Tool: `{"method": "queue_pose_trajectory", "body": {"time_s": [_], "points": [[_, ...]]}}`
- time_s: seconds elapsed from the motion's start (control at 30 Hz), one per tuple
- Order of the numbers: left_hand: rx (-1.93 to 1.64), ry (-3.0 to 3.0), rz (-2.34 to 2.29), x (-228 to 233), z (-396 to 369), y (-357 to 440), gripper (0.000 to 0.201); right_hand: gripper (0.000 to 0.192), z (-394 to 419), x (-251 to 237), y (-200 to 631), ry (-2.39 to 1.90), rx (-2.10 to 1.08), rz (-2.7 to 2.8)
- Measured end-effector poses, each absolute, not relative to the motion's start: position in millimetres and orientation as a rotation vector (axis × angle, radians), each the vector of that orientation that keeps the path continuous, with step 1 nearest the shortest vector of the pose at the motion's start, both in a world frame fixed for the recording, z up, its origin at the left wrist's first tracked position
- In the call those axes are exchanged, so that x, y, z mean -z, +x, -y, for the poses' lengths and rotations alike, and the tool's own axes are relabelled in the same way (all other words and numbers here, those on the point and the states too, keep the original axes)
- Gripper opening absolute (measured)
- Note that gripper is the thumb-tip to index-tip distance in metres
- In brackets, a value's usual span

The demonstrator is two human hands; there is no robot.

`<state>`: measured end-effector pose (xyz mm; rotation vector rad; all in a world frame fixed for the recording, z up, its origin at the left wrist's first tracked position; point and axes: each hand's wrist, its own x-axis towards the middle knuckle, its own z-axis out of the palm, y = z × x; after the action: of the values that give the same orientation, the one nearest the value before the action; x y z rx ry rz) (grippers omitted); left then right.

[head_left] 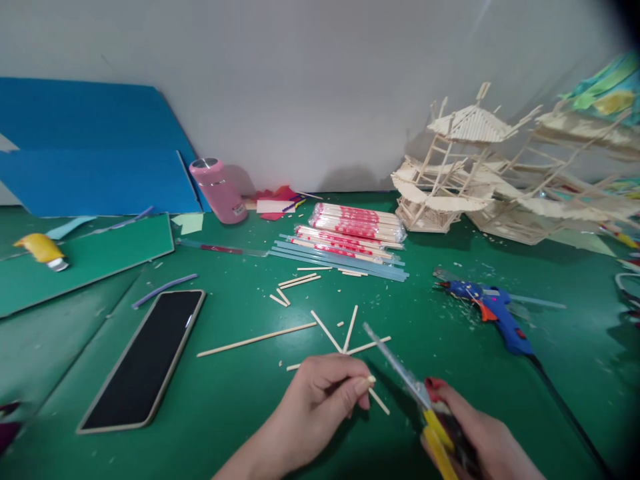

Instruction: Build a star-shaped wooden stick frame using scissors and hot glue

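The left hand (320, 393) is pinching a short wooden stick (371, 381) between thumb and forefinger, low over the green bench (240, 400), only its cut end peeping out past the fingertips. The right hand (470, 433) is closed around the yellow handles of a pair of scissors (400, 370), blades slightly parted and angling up and away, just beside that pinched stick. Here is the risk: the blades are sitting very near the left fingertips, and with so little stick showing, a cut could nip a finger instead of wood. A stub this short may also be flicking off across the bench and getting lost among the loose sticks (345, 337) lying just ahead. The blue glue gun (493, 310) is resting to the right with its cord trailing toward the right wrist; a snag there could drag it. The phone (145, 360) is lying on the left, well apart.
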<state>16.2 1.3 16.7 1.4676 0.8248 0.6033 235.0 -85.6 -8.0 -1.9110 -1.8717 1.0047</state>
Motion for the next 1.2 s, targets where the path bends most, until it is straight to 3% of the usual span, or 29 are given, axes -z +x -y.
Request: {"method": "queue_pose_trajectory", "body": {"time_s": [0.2,0.33,0.97,1.2], "points": [[-0.587,1.332,-0.886,-14,-2,18,0.026,0.041,58,4,271,-2.271,-0.459,1.748],[-0.585,1.282,-0.907,-12,-2,19,0.025,0.045,51,8,290,-2.364,-0.272,1.806],[-0.618,1.067,-0.901,-8,-8,18,0.027,0.049,54,13,300,-2.348,-0.211,1.84],[-0.793,1.521,-1.159,-27,-17,-2,0.017,0.04,58,-3,297,-2.191,-0.106,1.865]]}}
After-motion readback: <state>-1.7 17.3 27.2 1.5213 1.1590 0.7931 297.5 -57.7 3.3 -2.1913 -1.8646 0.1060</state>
